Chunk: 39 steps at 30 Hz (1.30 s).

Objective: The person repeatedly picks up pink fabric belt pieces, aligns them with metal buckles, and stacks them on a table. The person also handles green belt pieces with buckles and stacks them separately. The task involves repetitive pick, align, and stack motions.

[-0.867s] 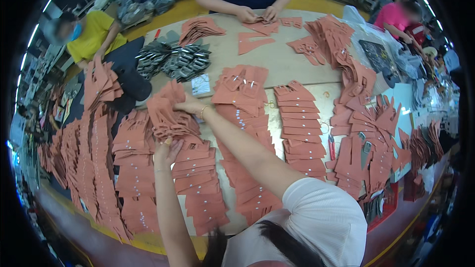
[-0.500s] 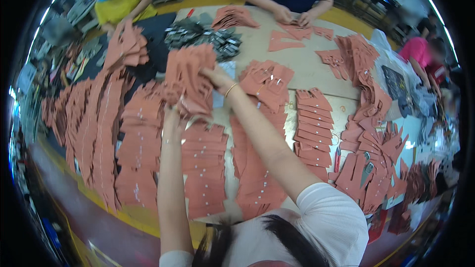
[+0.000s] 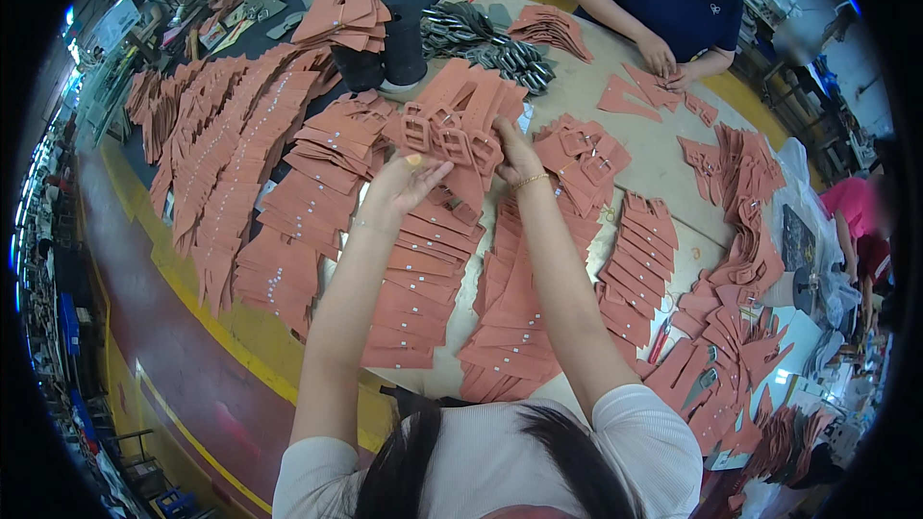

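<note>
A bundle of salmon-coloured leather-like pieces [image 3: 481,96] with covered buckles along its near edge is held up over the worktable. My right hand [image 3: 520,156] grips its right side, with some fingers hidden behind it. Just below the buckles, my left hand [image 3: 406,188] is turned palm up, fingers stretched out and apart; whether it touches the bundle is unclear. Under my forearms lie overlapping rows of salmon pieces [image 3: 413,279] with small white labels. To the right of my right hand rests another buckled bundle [image 3: 582,154].
Dark metal buckles [image 3: 490,43] are heaped beyond the bundle, near two black cylinders [image 3: 404,48]. Long salmon stacks [image 3: 240,154] cover the left side. Loose pieces and scissors [image 3: 704,384] lie at right. A co-worker in navy [image 3: 663,0] handles pieces across the table.
The held bundle has turned, bringing its buckles toward me. My left hand has opened out below it, while my right keeps its grip. The whole view has shifted.
</note>
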{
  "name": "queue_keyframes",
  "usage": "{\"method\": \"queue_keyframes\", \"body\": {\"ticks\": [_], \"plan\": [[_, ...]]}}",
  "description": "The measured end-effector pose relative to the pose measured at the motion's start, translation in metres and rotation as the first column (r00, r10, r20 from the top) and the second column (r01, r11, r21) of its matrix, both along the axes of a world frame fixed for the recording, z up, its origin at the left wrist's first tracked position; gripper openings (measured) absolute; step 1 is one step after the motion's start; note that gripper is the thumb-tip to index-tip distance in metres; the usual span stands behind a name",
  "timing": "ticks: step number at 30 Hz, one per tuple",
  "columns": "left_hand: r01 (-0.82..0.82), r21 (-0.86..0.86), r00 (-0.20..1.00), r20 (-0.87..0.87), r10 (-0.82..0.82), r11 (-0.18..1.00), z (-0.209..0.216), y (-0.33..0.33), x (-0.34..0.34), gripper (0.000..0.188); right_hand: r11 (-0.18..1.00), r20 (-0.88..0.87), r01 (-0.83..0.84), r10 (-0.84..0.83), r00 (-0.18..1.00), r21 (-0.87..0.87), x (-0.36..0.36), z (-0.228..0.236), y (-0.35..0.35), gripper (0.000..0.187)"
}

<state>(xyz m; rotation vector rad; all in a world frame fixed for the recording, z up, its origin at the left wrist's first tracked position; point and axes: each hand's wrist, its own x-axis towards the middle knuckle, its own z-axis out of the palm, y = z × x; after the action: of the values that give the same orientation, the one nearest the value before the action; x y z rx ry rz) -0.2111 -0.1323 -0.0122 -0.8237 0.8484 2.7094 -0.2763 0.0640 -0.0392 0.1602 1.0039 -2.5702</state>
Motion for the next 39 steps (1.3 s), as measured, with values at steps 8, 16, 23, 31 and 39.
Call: {"method": "queue_keyframes", "body": {"ticks": [8, 16, 23, 31, 39], "plan": [[0.167, -0.353, 0.980, -0.047, -0.195, 0.921, -0.004, 0.006, 0.045, 0.040, 0.958, 0.035, 0.017, -0.007, 0.999, -0.287, 0.053, 0.016, -0.001, 0.035], [0.118, -0.071, 0.879, -0.457, -0.138, 0.990, 0.045, 0.048, 0.095, 0.059, 0.933, -0.157, -0.043, -0.015, 0.987, -0.356, 0.117, 0.059, 0.022, 0.039], [0.286, 0.222, 0.871, -0.466, -0.156, 0.932, 0.033, 0.102, 0.106, 0.047, 0.960, -0.168, 0.227, -0.254, 0.953, -0.162, 0.167, 0.062, 0.082, 0.047], [0.521, 0.280, 0.772, -0.557, -0.306, 0.806, -0.030, 0.211, 0.053, 0.054, 0.831, -0.195, 0.532, -0.555, 0.808, -0.160, 0.214, 0.066, 0.206, 0.066], [0.772, 0.419, 0.632, -0.584, -0.510, 0.477, -0.028, 0.326, 0.032, 0.047, 0.546, -0.239, 0.833, -0.824, 0.514, -0.091, 0.231, 0.043, 0.295, 0.066]]}}
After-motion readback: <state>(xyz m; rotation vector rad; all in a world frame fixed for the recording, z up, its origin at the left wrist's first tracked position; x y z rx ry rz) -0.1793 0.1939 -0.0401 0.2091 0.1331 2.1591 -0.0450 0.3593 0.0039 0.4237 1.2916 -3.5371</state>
